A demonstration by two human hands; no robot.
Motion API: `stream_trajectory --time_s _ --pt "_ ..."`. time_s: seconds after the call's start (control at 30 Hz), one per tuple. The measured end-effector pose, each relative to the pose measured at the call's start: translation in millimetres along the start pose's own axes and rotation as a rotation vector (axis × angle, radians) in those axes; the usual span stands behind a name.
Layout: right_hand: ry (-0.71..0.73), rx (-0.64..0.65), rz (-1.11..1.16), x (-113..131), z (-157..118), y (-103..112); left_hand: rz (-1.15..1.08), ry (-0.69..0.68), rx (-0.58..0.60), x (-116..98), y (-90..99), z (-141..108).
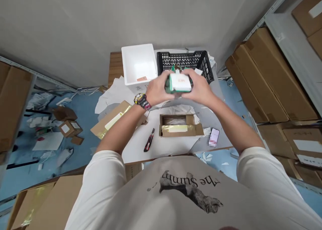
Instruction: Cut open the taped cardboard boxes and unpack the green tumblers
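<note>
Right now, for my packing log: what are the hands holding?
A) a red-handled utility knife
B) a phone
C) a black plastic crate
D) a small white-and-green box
D. The left hand and right hand grip the small white-and-green box between them, one on each side.

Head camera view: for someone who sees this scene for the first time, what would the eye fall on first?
The eye goes first to the white-and-green package, held in the middle of the view between the left hand and the right hand. Just behind it stand a black plastic crate and a white box, and an open cardboard box lies below the hands. Large brown cartons fill the right side.
</note>
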State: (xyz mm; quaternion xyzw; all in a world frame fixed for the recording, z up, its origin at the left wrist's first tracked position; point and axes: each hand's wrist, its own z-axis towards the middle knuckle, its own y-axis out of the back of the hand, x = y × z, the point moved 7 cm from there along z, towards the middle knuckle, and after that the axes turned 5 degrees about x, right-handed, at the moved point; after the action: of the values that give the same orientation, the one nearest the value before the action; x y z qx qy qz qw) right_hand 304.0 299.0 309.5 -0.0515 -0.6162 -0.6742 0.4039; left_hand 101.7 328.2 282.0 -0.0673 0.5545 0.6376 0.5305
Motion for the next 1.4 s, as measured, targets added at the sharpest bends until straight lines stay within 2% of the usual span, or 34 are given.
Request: stream_trajectory --time_s 0.07,0.13,0.2,0.27,0.33,0.4,0.5,0.6,0.67,0.73,0.93,1.07,1.27,1.33,1.4 --pt "0.050 -0.011 -0.021 -29 67 5 -0.051 -0.007 -0.091 41 13.6 51" --pt "0.076 -0.022 -0.029 -57 128 3 -0.054 0.007 -0.135 83 22.6 97" --pt "0.062 -0.027 -0.024 -87 177 -7 -0.043 0.041 -0.163 121 26.4 134" --pt "0.034 -0.029 -0.005 -116 212 -24 -0.037 0.082 -0.171 155 22.2 159" --pt "0.008 -0.028 0.023 -144 232 -46 -0.037 0.121 -0.155 186 10.0 172" --pt "-0.024 -0.018 0.054 -169 242 -73 -0.040 0.165 -0.124 214 -7.4 175" --pt "-0.089 0.023 0.092 -200 242 -115 -0.045 0.256 -0.064 252 -34.9 167" --pt "-0.159 0.095 0.115 -222 236 -150 -0.018 0.362 0.018 278 -55.5 153" --pt "-0.190 0.129 0.119 -229 232 -163 0.024 0.427 0.075 287 -62.6 144" --pt "-0.204 0.142 0.107 -230 230 -166 0.067 0.470 0.109 290 -64.3 138" --pt "-0.243 0.185 -0.025 -204 225 -153 0.113 0.402 0.024 281 -57.0 136" --pt "-0.314 0.243 -0.093 -195 218 -167 0.236 0.453 0.029 278 -58.5 141" --pt "-0.248 0.232 -0.023 -205 217 -181 0.345 0.471 0.109 275 -62.2 143" --pt "-0.255 0.275 -0.032 -211 217 -184 0.369 0.502 0.136 280 -63.4 138" --pt "-0.319 0.362 -0.058 -218 216 -190 0.408 0.513 0.183 284 -67.8 131"
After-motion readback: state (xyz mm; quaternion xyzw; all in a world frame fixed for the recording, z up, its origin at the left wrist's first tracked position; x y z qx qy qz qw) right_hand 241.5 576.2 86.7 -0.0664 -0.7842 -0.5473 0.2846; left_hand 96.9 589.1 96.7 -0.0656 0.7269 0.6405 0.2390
